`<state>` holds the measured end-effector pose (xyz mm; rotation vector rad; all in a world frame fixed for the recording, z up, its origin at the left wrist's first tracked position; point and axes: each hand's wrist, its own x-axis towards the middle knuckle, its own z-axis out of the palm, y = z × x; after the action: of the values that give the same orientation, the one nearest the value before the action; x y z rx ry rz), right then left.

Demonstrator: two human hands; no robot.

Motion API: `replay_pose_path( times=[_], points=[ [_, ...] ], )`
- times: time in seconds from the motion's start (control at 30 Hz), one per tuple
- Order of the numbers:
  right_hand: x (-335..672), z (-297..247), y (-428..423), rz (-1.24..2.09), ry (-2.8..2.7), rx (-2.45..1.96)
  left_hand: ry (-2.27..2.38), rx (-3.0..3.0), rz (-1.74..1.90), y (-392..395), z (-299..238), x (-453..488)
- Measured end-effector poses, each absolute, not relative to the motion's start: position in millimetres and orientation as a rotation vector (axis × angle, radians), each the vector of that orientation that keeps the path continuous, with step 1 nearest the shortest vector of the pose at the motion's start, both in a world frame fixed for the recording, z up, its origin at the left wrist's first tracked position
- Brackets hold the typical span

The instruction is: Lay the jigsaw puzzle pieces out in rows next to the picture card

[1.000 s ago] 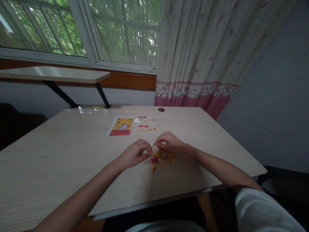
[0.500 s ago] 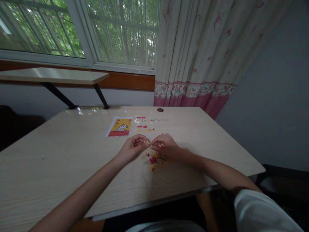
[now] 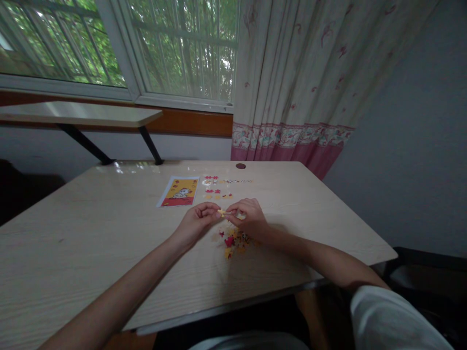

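Between my two hands, over the desk, is a small yellow jigsaw puzzle piece (image 3: 222, 213). My left hand (image 3: 200, 219) pinches it between thumb and fingertips. The closed fingertips of my right hand (image 3: 247, 218) meet it from the other side, and something pale, perhaps another piece, shows within that hand's curled fingers. Just below my right hand lies a loose heap of puzzle pieces (image 3: 229, 241) in red, yellow and dark colours, partly hidden by the hand. Beyond my hands, several pieces (image 3: 219, 191) are laid out in short rows.
A picture sheet (image 3: 179, 192) with a white animal on yellow and red lies left of the rows. The desk (image 3: 109, 243) carries a raised shelf (image 3: 80, 114) at the back left. A round dark hole (image 3: 240, 166) is near its far edge. A curtain (image 3: 292, 97) hangs behind.
The piece at my fingertips has turned and now shows a plainer yellow side. My hands have stayed nearly in place, and the whole view has shifted slightly.
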<state>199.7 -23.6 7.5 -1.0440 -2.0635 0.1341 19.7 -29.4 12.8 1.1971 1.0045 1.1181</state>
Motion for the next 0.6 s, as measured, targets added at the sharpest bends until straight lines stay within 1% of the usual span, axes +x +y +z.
replay_pose_path(
  times=[0.33,0.47,0.6],
  points=[
    [203,5,-23,-0.024,-2.142,-0.980,0.959,1.198,1.101,-26,6,20],
    [214,10,-13,-0.048,-2.075,-0.970,1.137,1.410,1.133,-22,6,13],
    [230,18,-4,-0.041,-1.961,-0.998,1.392,1.734,1.085,-15,2,-1]
  ],
)
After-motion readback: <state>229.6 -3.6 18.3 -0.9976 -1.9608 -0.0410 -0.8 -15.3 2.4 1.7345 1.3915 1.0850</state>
